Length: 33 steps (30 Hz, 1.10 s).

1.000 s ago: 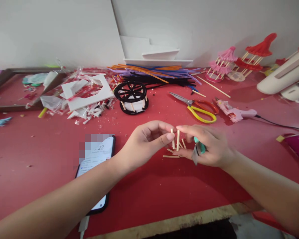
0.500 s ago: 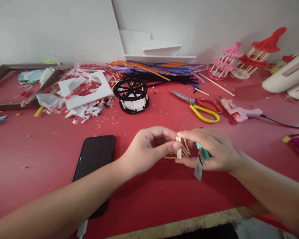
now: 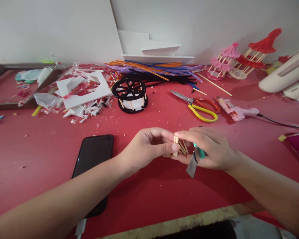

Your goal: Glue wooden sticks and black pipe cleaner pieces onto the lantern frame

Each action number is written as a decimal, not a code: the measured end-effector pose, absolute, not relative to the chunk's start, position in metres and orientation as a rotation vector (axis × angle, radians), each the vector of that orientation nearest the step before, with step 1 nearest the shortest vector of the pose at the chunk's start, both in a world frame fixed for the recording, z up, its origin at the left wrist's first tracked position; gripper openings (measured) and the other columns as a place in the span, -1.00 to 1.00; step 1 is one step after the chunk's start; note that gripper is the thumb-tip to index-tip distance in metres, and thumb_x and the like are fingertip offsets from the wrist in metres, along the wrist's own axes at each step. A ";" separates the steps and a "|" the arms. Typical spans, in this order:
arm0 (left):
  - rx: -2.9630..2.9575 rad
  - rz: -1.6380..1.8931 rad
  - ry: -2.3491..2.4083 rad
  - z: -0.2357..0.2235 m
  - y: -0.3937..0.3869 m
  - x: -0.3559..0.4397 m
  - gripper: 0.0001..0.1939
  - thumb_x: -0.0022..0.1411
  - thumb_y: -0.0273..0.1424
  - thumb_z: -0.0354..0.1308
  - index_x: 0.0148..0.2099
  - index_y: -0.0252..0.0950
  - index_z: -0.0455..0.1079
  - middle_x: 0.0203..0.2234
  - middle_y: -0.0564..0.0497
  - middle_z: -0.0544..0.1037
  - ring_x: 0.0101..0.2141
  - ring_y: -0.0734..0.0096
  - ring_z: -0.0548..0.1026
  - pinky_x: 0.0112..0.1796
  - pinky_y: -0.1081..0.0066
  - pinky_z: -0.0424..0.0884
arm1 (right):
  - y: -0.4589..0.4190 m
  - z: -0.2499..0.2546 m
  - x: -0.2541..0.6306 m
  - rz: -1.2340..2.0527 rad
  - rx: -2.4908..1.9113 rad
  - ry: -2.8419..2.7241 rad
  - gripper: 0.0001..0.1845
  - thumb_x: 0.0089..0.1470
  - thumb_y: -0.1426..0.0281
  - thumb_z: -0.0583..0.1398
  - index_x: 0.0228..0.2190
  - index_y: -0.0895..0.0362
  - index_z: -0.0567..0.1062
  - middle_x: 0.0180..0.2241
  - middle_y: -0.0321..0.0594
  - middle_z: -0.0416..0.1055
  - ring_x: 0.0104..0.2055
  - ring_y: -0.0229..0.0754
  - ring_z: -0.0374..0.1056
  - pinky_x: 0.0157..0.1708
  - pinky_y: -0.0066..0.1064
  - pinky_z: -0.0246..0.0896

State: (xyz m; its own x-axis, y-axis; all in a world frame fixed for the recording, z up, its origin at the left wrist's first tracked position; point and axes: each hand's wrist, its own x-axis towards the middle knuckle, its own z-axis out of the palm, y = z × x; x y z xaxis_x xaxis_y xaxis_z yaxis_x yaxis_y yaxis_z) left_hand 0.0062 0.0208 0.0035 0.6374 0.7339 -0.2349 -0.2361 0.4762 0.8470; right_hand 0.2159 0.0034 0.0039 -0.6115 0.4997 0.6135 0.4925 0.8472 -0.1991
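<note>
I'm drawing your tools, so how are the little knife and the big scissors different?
The knife has a teal handle, but the scissors have one yellow loop and one red. The knife is held in the right hand, while the scissors lie on the table. Both have grey, metal-looking blades.

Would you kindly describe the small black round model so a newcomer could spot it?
On the red table, find the long bundle of orange, purple, blue and black fuzzy stems. In front of its left part stands the small black two-tiered round model. Unlike the pink pointed model and red pointed model to its right, its top is flat and spoked.
</note>
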 end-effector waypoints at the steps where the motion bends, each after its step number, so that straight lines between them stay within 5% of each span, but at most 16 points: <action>1: 0.885 0.645 0.645 0.004 0.021 0.006 -0.81 0.06 -0.42 0.47 -0.35 -0.38 0.53 -0.52 0.06 0.64 -0.47 0.54 0.60 -0.33 0.55 0.56 | 0.003 0.004 0.216 0.014 -0.717 -2.333 -0.63 0.21 0.36 0.24 0.01 0.18 0.33 -0.40 -0.22 0.57 -0.44 -0.22 0.45 -0.38 -0.38 0.40; 6: 0.915 0.655 0.682 0.005 0.020 0.006 -0.84 0.08 -0.44 0.44 -0.35 -0.37 0.52 -0.54 0.08 0.62 -0.50 0.58 0.57 -0.37 0.59 0.52 | 0.005 0.002 0.218 0.034 -0.703 -2.333 -0.58 0.21 0.31 0.26 0.04 0.19 0.33 -0.38 -0.21 0.56 -0.43 -0.24 0.44 -0.37 -0.40 0.39; 11: 1.073 0.817 0.787 0.004 0.019 0.005 -0.89 0.10 -0.47 0.39 -0.31 -0.34 0.53 -0.47 0.08 0.63 -0.45 0.55 0.58 -0.36 0.58 0.52 | 0.009 0.005 0.222 0.112 -0.805 -2.311 -0.39 0.26 -0.08 0.06 -0.03 0.22 0.36 -0.37 -0.14 0.52 -0.41 -0.21 0.43 -0.41 -0.39 0.35; 15: 1.498 0.972 0.956 0.002 0.017 0.002 -0.92 0.12 -0.53 0.30 -0.28 -0.33 0.54 -0.42 0.03 0.63 -0.40 0.50 0.59 -0.33 0.55 0.52 | 0.008 0.008 0.223 0.193 -0.922 -2.317 -0.55 0.37 0.08 -0.03 -0.25 0.18 0.41 -0.47 -0.25 0.41 -0.48 -0.28 0.32 -0.47 -0.44 0.24; 21: 2.011 1.065 0.908 0.002 0.015 -0.001 -0.69 0.06 -0.74 0.17 -0.23 -0.31 0.57 -0.40 0.01 0.61 -0.39 0.49 0.56 -0.32 0.54 0.51 | 0.001 0.009 0.220 0.118 -0.950 -2.403 -0.58 0.36 0.17 0.04 -0.41 0.18 0.44 -0.51 -0.25 0.36 -0.49 -0.28 0.31 -0.47 -0.44 0.20; 30: 1.969 1.015 0.923 0.001 0.015 -0.001 -0.66 0.05 -0.74 0.13 -0.23 -0.28 0.56 -0.32 0.04 0.68 -0.30 0.46 0.61 -0.23 0.53 0.51 | 0.002 0.011 0.219 0.036 -0.995 -2.410 -0.49 0.37 0.10 0.00 -0.47 0.16 0.44 -0.55 -0.28 0.32 -0.53 -0.31 0.23 -0.50 -0.46 0.16; 33: 1.821 0.899 1.013 0.000 0.016 0.000 -0.77 0.12 -0.65 0.18 -0.25 -0.27 0.57 -0.35 0.05 0.69 -0.34 0.46 0.62 -0.30 0.55 0.50 | 0.003 0.010 0.219 0.017 -0.953 -2.361 -0.50 0.29 -0.02 0.07 -0.35 0.17 0.46 -0.52 -0.26 0.38 -0.50 -0.29 0.30 -0.48 -0.45 0.23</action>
